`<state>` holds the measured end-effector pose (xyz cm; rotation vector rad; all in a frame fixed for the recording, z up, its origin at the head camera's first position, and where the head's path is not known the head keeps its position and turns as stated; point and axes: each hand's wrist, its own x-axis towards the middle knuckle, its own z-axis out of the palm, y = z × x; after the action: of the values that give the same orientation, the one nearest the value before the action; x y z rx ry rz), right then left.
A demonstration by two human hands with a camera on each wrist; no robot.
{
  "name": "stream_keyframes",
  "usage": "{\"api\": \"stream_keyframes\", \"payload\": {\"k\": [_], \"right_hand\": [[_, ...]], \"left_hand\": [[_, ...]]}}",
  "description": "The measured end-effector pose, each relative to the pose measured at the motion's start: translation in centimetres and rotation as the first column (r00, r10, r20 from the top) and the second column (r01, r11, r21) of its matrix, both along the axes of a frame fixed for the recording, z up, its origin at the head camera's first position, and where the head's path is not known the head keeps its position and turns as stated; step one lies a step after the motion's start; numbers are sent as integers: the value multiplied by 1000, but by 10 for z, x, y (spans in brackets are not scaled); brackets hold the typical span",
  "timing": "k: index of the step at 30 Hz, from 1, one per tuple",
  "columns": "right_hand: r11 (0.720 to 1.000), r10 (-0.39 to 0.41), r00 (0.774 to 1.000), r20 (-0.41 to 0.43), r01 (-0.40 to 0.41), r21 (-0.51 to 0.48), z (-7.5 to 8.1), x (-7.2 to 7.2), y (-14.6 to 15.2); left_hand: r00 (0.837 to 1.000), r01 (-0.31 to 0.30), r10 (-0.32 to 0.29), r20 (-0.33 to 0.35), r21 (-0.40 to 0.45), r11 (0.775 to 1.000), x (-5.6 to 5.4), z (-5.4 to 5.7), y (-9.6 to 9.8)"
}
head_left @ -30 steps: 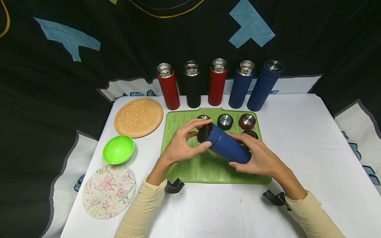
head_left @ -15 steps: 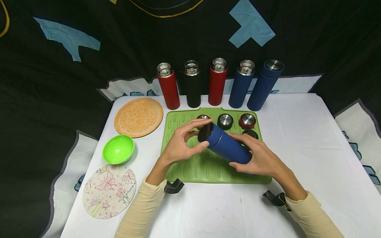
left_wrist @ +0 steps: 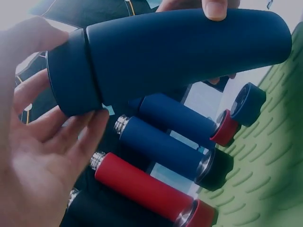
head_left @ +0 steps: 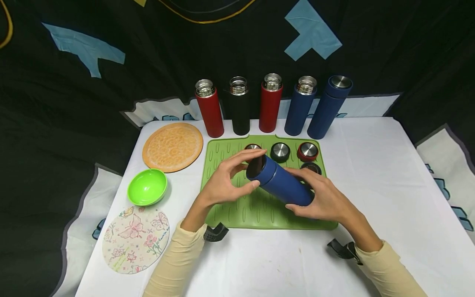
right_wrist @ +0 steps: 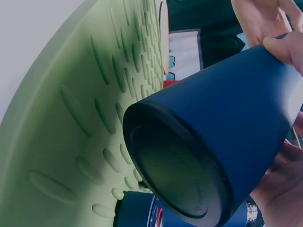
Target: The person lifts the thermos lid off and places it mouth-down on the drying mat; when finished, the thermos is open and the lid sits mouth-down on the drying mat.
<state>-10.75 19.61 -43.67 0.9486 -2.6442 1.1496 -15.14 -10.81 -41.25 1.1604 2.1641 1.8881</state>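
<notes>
A capped blue thermos bottle is held tilted above the green ridged mat, its cap end up and to the left. My left hand grips the cap, thumb on one side and fingers on the other. Around the lower body curls my right hand, near the bottle's base. Loose caps lie on the mat beyond the bottle: a black cap, a red cap, a partly hidden cap and a dark cap seen from its inner side.
Along the back edge stand open bottles, including a red bottle, a black bottle and a blue bottle, plus a capped blue bottle. At left lie an orange round mat, a green bowl and a butterfly-print round mat.
My left thumb has shifted slightly on the cap, its tip now a little lower and to the left. The bottle and my right hand look almost unchanged.
</notes>
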Motion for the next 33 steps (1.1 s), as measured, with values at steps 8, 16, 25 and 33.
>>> {"api": "stream_keyframes", "payload": {"k": [8,16,25,33], "right_hand": [[1000,-3,1000,-17,4,15,-2,3,0],[1000,4,1000,-8,-4,-2,-4,5,1],[999,-21,999,-40,23,37,-2,8,0],[1000,-21,999,-48,22,22,-2,7,0]], "left_hand": [[993,-116,112,-45,-99,988,3,4,3],[999,-4,2,-36,-67,998,2,4,0],[988,-149,140,-69,-161,976,6,7,5],[997,-57,48,-63,-149,987,3,6,-1]]}}
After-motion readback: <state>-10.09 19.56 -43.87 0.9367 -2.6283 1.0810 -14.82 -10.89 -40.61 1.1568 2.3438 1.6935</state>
